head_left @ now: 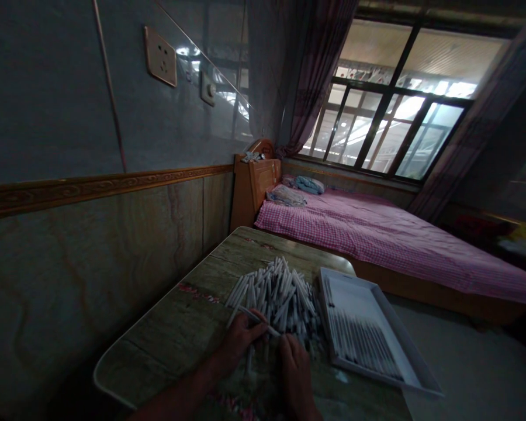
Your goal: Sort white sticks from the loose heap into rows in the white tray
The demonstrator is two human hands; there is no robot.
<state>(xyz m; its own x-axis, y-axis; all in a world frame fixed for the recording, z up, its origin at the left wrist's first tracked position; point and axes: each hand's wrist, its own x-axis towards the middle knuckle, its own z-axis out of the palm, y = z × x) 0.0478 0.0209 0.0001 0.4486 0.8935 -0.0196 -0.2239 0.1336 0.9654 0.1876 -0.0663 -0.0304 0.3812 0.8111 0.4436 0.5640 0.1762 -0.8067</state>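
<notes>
A slim white pen (249,314) slants across in front of a heap of similar pens (280,289). My left hand (241,337) is closed on it, pinching it between thumb and fingers near its middle. My right hand (294,365) is closed at the pen's lower right end, and its fingers hide that tip. The heaped pens are white with darker ends, piled loosely just beyond my hands. To the right of the heap, a shallow white box (383,298) holds a row of pens (363,342) laid side by side.
Everything lies on a marble-patterned table (166,333) with rounded corners, close to the tiled wall (114,251). Past the table's far edge stands a bed (355,228) with a pink checked sheet and a wooden headboard (256,181). A window (386,111) is behind it.
</notes>
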